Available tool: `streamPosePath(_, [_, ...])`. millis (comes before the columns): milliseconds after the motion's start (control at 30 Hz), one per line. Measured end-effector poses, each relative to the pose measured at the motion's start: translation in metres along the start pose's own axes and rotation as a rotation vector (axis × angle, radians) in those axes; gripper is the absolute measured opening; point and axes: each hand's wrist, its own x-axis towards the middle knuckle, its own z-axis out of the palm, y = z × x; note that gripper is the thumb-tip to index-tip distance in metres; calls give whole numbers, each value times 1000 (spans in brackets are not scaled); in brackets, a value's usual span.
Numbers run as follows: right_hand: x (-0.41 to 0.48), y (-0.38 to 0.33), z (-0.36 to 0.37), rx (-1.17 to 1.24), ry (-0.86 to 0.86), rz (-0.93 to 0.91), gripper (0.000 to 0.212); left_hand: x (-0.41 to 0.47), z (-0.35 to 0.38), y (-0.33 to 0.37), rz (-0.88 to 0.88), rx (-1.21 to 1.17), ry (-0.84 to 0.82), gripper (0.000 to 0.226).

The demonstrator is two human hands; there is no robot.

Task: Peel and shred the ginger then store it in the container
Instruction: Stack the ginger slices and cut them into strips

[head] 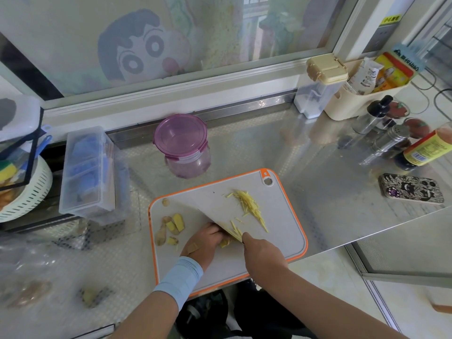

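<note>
A: Colours of board (281, 228)?
B: Grey, orange rim.
A: And shreds (249, 206) at one o'clock on it?
B: Pale yellow.
A: And container (181, 138) at twelve?
B: Purple lid, purple-tinted clear body.
A: And phone (411, 189) at three?
B: Black-and-white cartoon print.
A: And sleeve (181, 277)?
B: Light blue.

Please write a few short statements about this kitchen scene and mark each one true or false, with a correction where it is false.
1. The purple container has its lid on. True.
2. The ginger shreds are inside the container. False: they lie on the cutting board.
3. The right hand has its grip on the knife. True.
4. The phone lies left of the board. False: it lies on the counter to the right of the board.
5. The left hand rests off the board. False: it is over the board and holds a ginger piece beside the blade.
</note>
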Motion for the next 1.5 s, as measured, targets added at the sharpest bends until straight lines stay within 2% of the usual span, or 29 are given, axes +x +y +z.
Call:
streamPosePath(167, [4, -1, -1, -1, 4, -31, 26, -1, 1, 2, -72, -53, -8, 29])
streamPosePath(467, [-4, 6, -1, -6, 22, -14, 23, -1, 0, 0, -27, -30, -29, 39])
streamPosePath(600, [-2, 5, -2, -12, 12, -22, 25, -2, 1, 1, -102, -109, -43, 31])
streamPosePath(867, [11, -1, -1, -17, 30, -54, 21, -6, 4, 3, -81, -20, -12, 29])
streamPosePath(967, [11, 1, 0, 8, 58, -68, 16, -9, 5, 3, -78, 7, -7, 39])
streamPosePath(1067, [6, 4, 0, 27, 66, -70, 12, -4, 1, 6, -94, -1, -51, 32])
streamPosePath(1233, [-4, 11, 0, -9, 51, -54, 17, -5, 3, 2, -74, -6, -39, 48])
streamPosePath(1367, [-2, 7, 0, -27, 40, -49, 24, -5, 2, 4, -35, 0, -16, 39])
streamPosePath(1500, [4, 3, 2, -21, 25, -47, 24, -3, 3, 5, -71, -17, 25, 27])
